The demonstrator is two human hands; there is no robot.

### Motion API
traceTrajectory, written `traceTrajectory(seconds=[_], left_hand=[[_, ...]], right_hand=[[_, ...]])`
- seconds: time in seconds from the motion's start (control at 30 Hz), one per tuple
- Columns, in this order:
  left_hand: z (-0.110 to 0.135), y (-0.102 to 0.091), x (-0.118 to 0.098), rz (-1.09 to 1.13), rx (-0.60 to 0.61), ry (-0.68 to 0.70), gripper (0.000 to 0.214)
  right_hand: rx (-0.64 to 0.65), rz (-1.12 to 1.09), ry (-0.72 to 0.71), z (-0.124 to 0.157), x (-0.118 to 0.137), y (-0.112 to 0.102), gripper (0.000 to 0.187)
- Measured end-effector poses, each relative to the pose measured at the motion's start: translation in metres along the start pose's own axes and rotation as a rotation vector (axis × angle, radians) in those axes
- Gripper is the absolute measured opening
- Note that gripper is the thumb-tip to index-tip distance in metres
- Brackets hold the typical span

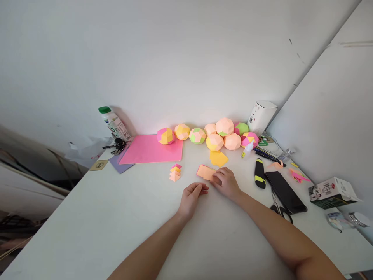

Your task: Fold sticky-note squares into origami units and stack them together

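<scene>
Over the middle of the white table [122,225], my right hand [227,183] has its thumb and fingers closed at the right end of a small peach paper piece [205,172], with a pink edge showing beneath it. Just left and nearer, my left hand [190,200] is closed, fingertips pressed together; anything between them is hidden. To the left lies a short overlapping row of small folded paper pieces [175,175] in pink, yellow and peach. Beyond my right hand sit orange-yellow paper cutouts [219,158].
Several faceted paper balls [215,142] line the wall; one stands on a pink sheet [151,151]. A bottle [115,123] leans at the back left. At right are a glue bottle [247,149], cutter [260,174], phone [286,192], scissors [279,208] and carton [332,192].
</scene>
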State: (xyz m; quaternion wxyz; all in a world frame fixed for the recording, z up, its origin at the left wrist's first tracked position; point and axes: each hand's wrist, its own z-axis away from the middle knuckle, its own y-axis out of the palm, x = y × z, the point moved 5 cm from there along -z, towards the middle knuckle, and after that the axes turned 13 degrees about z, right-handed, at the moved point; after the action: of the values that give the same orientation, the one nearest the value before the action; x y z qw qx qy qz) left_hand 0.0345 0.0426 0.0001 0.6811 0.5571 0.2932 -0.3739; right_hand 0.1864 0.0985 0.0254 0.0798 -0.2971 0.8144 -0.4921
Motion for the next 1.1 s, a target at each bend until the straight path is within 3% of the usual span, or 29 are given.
traceTrajectory(seconds=[0.2,0.4,0.57,0.8,1.1], left_hand=[[-0.001,-0.001,0.001,0.009,-0.004,-0.005,0.023],[0.000,0.000,-0.001,0.020,-0.033,0.015,0.024],[0.005,0.006,-0.005,-0.031,-0.020,-0.049,0.037],[0.008,0.014,-0.006,-0.185,0.140,-0.008,0.042],[0.008,0.017,-0.005,-0.267,0.194,0.025,0.035]], right_hand=[[0.006,0.028,-0.009,0.000,0.002,-0.001,0.007],[0.074,0.062,-0.044,0.000,0.008,-0.002,0.017],[0.074,0.046,-0.035,0.001,0.008,-0.003,0.016],[0.090,0.049,-0.035,0.002,0.006,0.001,0.016],[0.068,0.065,-0.045,0.001,0.009,-0.003,0.008]])
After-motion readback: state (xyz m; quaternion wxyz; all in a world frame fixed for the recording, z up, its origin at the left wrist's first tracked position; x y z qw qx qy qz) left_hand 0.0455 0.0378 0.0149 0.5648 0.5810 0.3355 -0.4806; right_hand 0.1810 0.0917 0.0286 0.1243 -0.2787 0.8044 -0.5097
